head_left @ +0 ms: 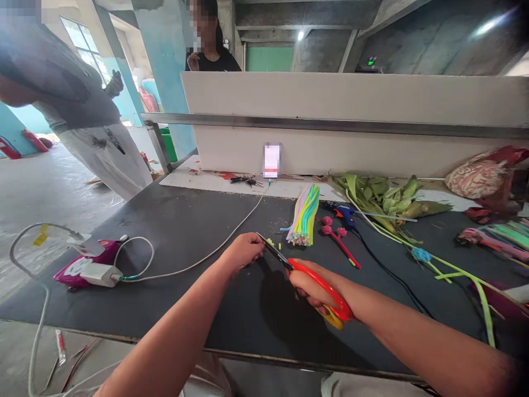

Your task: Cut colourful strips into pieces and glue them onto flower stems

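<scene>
My right hand [308, 284] grips a pair of scissors with red and yellow handles [326, 284], the dark blades pointing to the upper left. At the blade tips is my left hand [249, 249], its thumb and fingers pinched together; whatever it holds is too small or hidden to make out. Small yellow-green snippets [270, 241] lie on the table just beyond the tips. A bundle of pastel fuzzy stems [306, 212] rests behind the scissors. To its right is a pink stem with round pink heads [341, 242].
A blue glue gun [346, 215] with a black cord, green leaves [376, 196] and a long green stem with a blue knot [421, 255] occupy the right. A propped phone [271, 160] has a cable running left to a power strip [68, 270]. Two people stand beyond the table.
</scene>
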A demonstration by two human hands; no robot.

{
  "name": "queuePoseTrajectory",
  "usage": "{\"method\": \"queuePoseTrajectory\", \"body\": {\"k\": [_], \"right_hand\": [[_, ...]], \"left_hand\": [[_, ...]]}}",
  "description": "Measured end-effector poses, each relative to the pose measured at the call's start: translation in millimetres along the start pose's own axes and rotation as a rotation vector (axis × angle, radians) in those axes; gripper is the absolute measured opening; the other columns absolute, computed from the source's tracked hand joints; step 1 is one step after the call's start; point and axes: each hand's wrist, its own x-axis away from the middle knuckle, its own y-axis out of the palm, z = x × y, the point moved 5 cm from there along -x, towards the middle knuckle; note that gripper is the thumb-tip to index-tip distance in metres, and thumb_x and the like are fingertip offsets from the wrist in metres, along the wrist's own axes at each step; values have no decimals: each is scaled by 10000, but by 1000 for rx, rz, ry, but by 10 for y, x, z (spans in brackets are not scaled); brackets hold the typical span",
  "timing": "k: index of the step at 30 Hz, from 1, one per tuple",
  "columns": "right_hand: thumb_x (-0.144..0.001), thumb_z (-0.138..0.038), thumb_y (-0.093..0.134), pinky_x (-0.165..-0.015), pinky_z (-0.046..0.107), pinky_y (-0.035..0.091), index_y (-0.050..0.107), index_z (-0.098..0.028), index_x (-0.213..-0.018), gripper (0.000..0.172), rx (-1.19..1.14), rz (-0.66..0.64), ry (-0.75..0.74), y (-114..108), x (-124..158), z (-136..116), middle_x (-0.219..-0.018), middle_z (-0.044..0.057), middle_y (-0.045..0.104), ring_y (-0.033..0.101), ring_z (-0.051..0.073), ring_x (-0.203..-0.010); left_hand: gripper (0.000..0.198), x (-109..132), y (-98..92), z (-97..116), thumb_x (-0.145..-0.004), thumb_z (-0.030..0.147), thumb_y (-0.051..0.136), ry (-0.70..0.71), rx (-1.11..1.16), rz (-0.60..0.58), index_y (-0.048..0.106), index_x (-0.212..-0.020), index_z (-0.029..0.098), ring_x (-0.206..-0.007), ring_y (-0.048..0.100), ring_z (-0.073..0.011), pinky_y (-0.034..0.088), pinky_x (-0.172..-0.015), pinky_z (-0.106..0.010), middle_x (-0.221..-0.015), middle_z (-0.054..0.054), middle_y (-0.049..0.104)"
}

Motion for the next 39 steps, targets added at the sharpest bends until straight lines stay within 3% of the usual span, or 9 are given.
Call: {"method": "queuePoseTrajectory", "body": {"k": [7, 12, 19, 39], "right_hand": [[-782, -402, 432, -300, 197, 298, 469, -225, -750, 183, -64, -50, 108, 2, -55, 37, -462, -51, 374, 325, 78, -284], [-787, -468, 401, -310, 204, 319, 491, -217, -756, 268, -113, -92, 177, 11, -33, 13, -441, -40, 394, 374, 102, -284], [-871, -498, 174, -363, 195, 376, 483, -226, -818, 416, -197, -141, 191, -11, 102, -25, -456, -36, 449, 412, 94, -306], [-817, -416, 322, -346, 203, 369, 447, -238, -803, 218, -73, -68, 176, 33, 155, -109, -469, -39, 434, 409, 98, -310]], "left_hand": [[149, 24, -103, -74, -753, 270, 556, -65, -56, -7, 516, -657, 164, -363, 370, -43, 269, -365, -166, -504, 46, 487], [93, 4, -136, -118, -771, 209, 537, -64, -27, 21, 523, -696, 157, -362, 380, -33, 283, -370, -164, -538, 45, 504], [60, 40, -138, -37, -761, 120, 529, -29, 40, 62, 506, -716, 151, -358, 411, -32, 317, -385, -165, -532, 52, 512], [109, 63, -29, 62, -779, 145, 515, 1, 99, 63, 492, -673, 158, -347, 405, -42, 327, -363, -165, -475, 53, 482]]}}
